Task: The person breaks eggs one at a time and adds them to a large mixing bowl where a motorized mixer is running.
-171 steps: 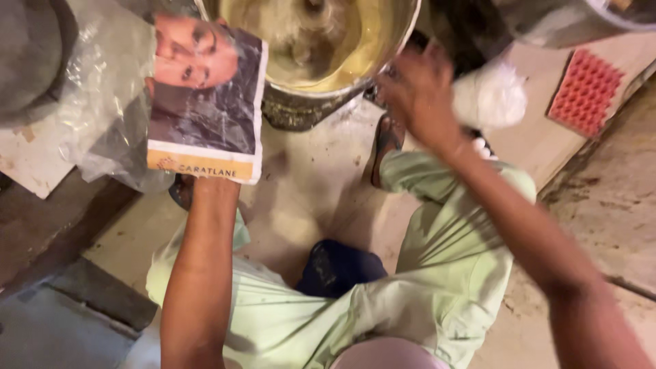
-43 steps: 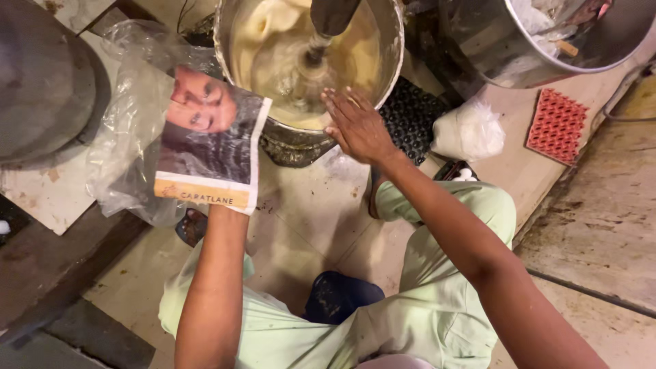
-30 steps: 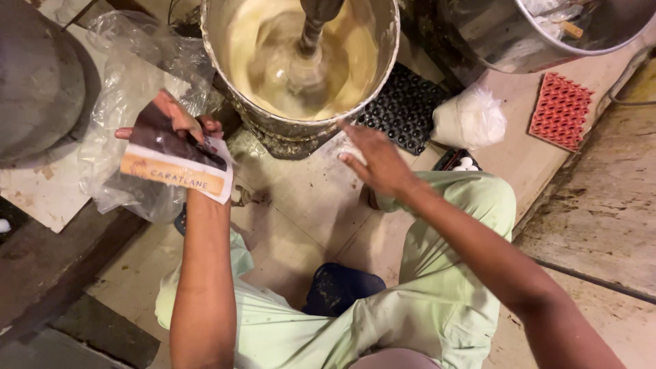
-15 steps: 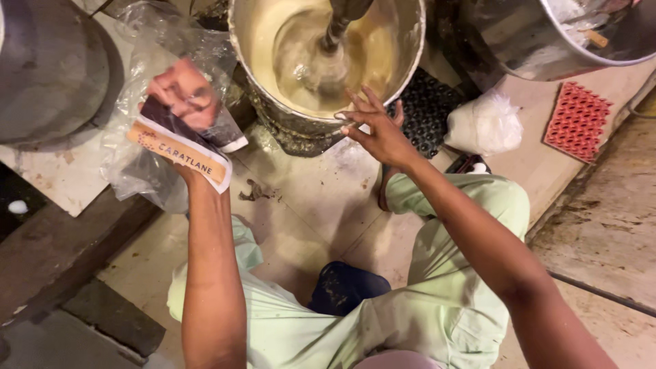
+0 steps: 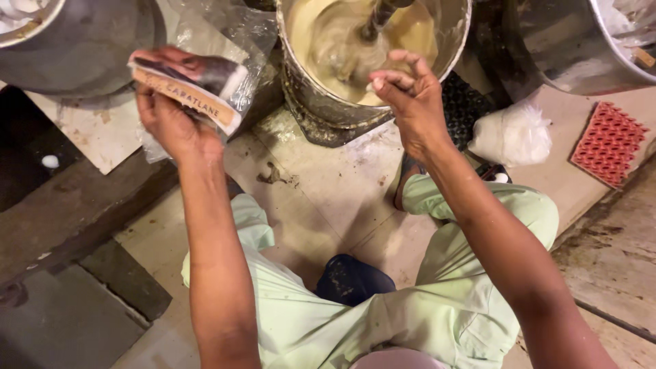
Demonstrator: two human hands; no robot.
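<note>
- The left hand grips a folded printed card, fingers wrapped over its top edge — the card is tilted, held above the floor just left of the pot.
- Behind the card lies a clear plastic bag, crumpled between the pot and a grey vessel.
- The right hand hovers at the near rim of the pot, fingers curled loosely together; whether it pinches anything cannot be told.
- The pot holds pale batter, and a mixer shaft stands in it.
- Right of the pot — a white filled bag, then a red studded mat.
- Below, the person's light green trousers over a smeared floor.
</note>
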